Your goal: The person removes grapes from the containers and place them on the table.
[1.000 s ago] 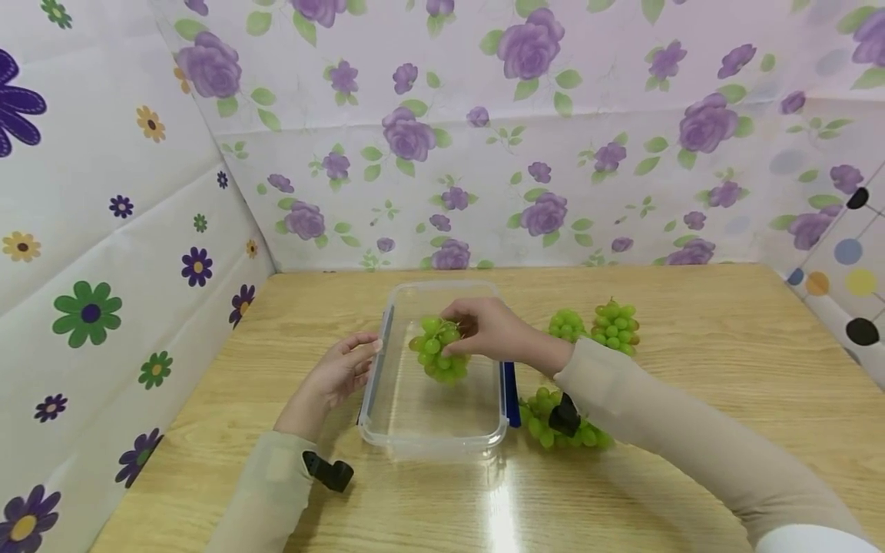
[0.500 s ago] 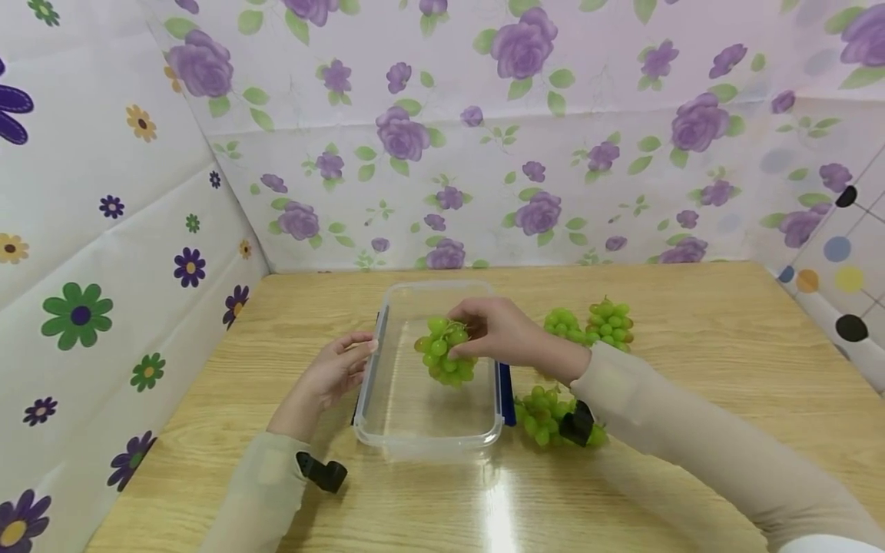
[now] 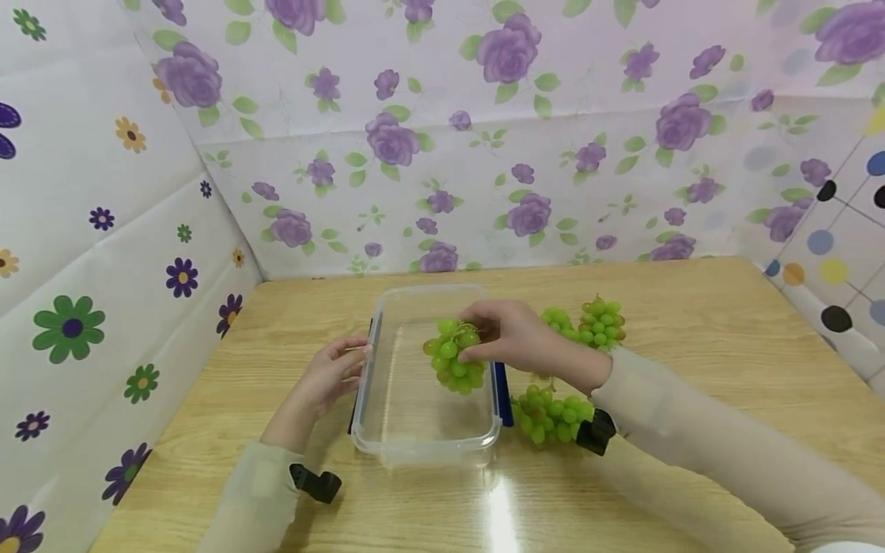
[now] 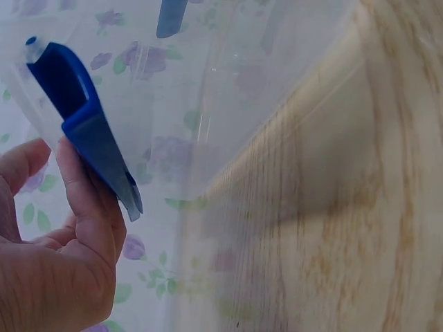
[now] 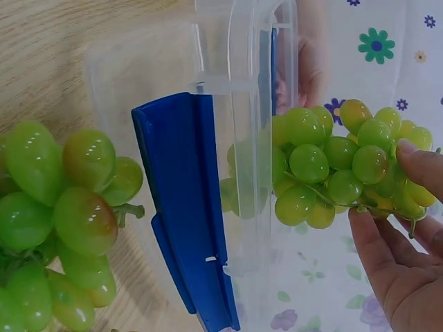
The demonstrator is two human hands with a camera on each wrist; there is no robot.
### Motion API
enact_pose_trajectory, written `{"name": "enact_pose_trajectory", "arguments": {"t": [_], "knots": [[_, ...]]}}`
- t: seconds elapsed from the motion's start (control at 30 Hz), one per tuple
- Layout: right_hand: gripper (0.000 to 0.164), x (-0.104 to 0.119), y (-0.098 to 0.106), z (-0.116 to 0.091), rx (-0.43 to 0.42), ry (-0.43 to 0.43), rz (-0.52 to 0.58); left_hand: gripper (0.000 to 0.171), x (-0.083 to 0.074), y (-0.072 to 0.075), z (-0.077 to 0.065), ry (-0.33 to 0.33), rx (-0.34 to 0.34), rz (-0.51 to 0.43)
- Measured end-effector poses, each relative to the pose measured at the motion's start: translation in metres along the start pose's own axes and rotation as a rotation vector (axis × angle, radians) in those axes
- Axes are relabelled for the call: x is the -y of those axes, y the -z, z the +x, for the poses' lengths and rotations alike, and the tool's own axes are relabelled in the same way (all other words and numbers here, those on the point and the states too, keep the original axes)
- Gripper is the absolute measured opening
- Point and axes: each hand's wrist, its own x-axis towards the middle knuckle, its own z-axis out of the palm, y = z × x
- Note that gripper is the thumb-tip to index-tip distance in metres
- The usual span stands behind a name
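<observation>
My right hand (image 3: pixel 515 338) pinches a bunch of green grapes (image 3: pixel 456 365) by its stem end, over the right half of a clear plastic container (image 3: pixel 425 445). In the right wrist view, the bunch (image 5: pixel 339 166) hangs at the container's rim, part of it seen through the clear wall. Thumb and fingers hold it from the other end. My left hand (image 3: pixel 330 378) is at the container's left side, its fingertips against the rim. In the left wrist view, the fingers (image 4: pixel 90 200) lie behind a blue side latch (image 4: pixel 83 117), loosely bent. The container has no lid on.
Another grape bunch (image 3: pixel 549 415) lies on the wooden table right of the container, near my right wrist. Farther back are two more bunches, one at the right (image 3: pixel 601 322) and one partly behind my hand (image 3: pixel 556 319). A blue latch (image 5: pixel 183 200) hangs down the container's right side.
The right hand and its grapes have shifted slightly right relative to the container, still over it. The left hand stays at the rim. The whole head view has shifted a little.
</observation>
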Motion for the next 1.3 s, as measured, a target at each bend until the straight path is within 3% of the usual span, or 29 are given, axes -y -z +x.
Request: {"name": "enact_pose_trajectory", "arguments": {"t": [0.9,1.3], "knots": [[0.037,-0.001,0.022,-0.028,-0.124,-0.123,0.102,0.059,-0.004,0.003,-0.003,-0.007,0.072,0.13],[0.039,0.001,0.038,-0.039,-0.151,-0.171,0.204,0.062,-0.002,0.005,-0.002,0.017,0.098,0.101]]}}
